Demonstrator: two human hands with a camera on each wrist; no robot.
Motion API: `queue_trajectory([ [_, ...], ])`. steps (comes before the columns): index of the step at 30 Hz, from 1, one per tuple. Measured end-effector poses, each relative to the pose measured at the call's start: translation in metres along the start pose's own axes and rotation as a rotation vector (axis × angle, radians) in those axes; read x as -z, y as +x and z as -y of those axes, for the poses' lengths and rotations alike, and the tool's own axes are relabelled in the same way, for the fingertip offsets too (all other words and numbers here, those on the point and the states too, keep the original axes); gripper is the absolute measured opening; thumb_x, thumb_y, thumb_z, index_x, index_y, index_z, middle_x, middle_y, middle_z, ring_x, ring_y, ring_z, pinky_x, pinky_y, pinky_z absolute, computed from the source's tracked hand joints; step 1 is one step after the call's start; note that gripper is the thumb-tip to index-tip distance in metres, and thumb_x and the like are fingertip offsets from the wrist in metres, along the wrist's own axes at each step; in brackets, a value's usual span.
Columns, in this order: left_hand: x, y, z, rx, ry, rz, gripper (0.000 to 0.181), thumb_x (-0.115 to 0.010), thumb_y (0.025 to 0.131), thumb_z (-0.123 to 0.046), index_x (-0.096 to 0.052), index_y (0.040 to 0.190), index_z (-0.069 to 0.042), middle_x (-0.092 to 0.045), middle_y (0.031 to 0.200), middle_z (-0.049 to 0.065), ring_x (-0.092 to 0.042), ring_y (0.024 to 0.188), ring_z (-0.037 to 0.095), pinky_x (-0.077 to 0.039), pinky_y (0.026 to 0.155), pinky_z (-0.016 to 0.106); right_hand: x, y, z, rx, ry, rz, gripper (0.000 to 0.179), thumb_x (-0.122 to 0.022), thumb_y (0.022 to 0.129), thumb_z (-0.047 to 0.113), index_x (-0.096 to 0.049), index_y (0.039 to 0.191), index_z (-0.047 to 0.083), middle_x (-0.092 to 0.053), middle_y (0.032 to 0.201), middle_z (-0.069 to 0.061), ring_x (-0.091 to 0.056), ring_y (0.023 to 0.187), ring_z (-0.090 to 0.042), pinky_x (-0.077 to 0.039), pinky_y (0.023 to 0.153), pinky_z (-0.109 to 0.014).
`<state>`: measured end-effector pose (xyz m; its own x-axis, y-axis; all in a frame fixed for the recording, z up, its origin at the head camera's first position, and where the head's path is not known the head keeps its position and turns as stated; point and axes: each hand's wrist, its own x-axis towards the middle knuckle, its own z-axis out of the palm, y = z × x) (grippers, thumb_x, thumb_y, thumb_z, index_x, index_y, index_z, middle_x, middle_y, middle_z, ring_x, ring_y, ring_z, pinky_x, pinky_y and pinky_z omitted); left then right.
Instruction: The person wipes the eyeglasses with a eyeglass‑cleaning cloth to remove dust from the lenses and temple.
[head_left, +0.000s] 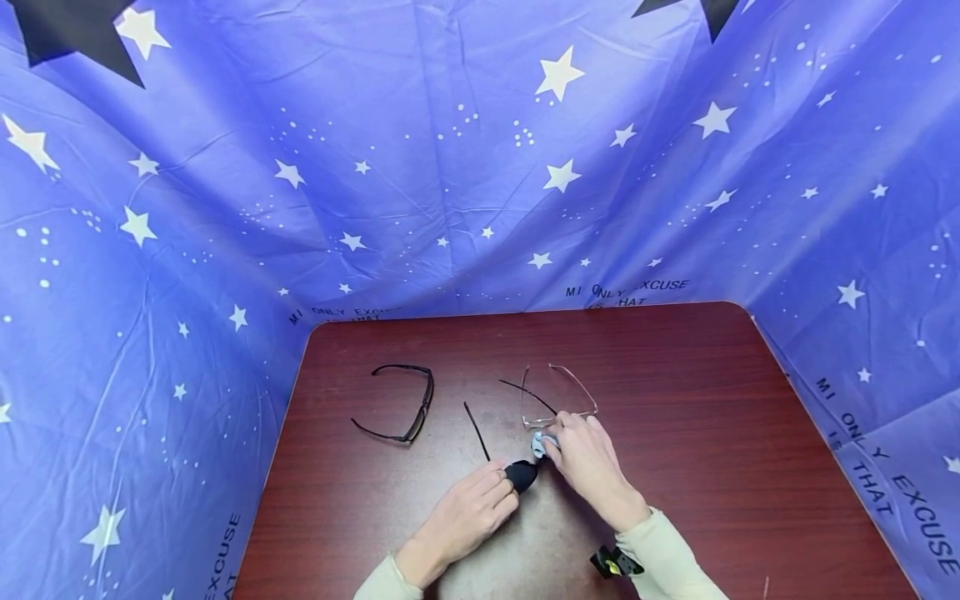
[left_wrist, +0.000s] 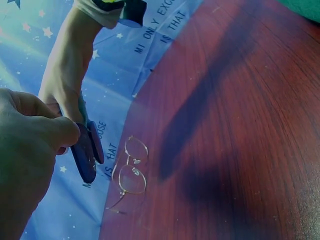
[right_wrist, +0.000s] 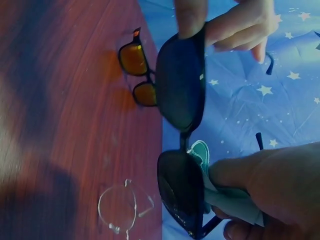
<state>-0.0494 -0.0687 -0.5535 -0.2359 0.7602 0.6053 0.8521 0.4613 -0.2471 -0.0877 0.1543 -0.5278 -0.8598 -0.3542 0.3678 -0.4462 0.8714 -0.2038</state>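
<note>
Sunglasses (right_wrist: 180, 85) with dark lenses are held between our two hands over the near middle of the table (head_left: 712, 467). Our left hand (head_left: 468, 508) pinches one end of the frame; our right hand (head_left: 592, 462) grips a pale blue cloth (right_wrist: 230, 200) at the other lens. Farther off, we see wire-rimmed glasses (left_wrist: 132, 179) beyond our right hand and, to the left, black-framed glasses (head_left: 427, 400) with orange lenses.

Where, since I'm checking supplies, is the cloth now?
In the head view, the cloth is just right of center, in the right hand, beside the sunglasses the left hand holds.
</note>
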Motion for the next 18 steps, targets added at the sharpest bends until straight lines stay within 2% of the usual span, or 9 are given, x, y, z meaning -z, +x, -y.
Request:
queue_trajectory([
  [5,0.0003,0.0023,-0.001,-0.005,0.002,0.001,0.024,-0.046,0.101,-0.009,-0.061,0.084,-0.014,-0.064,0.09,-0.003,-0.065,0.095,0.014,-0.043,0.116,0.034,-0.0007,0.0004,-0.0075,-0.027,-0.085,-0.021,0.009,-0.082,0.081,0.011,-0.074,0.08,0.007,-0.055,0.074,-0.004,-0.059,0.073,-0.027,-0.04,0.066,-0.04],
  [9,0.0018,0.0033,-0.0008,-0.007,0.006,0.017,0.021,-0.048,0.1,-0.008,-0.062,0.085,-0.014,-0.065,0.092,-0.003,-0.066,0.097,0.014,-0.041,0.117,0.034,-0.0018,-0.0008,-0.0058,-0.042,-0.045,0.002,0.009,-0.082,0.081,0.011,-0.074,0.079,0.009,-0.054,0.073,-0.003,-0.059,0.072,-0.026,-0.04,0.067,-0.04],
  [13,0.0009,0.0033,-0.0004,-0.016,0.019,0.024,0.021,-0.048,0.099,-0.008,-0.062,0.085,-0.014,-0.065,0.093,-0.002,-0.066,0.097,0.015,-0.041,0.118,0.034,-0.0025,-0.0031,-0.0005,-0.02,-0.005,0.027,0.01,-0.082,0.081,0.013,-0.073,0.077,0.013,-0.055,0.074,-0.001,-0.059,0.074,-0.025,-0.041,0.067,-0.038],
  [18,-0.0001,0.0037,-0.001,-0.019,0.021,0.017,0.02,-0.048,0.098,-0.009,-0.062,0.085,-0.014,-0.064,0.091,-0.003,-0.066,0.096,0.014,-0.042,0.117,0.034,-0.0035,-0.0046,-0.0007,0.007,-0.038,-0.002,0.01,-0.084,0.08,0.015,-0.075,0.078,0.013,-0.057,0.074,-0.001,-0.058,0.073,-0.025,-0.04,0.065,-0.038],
])
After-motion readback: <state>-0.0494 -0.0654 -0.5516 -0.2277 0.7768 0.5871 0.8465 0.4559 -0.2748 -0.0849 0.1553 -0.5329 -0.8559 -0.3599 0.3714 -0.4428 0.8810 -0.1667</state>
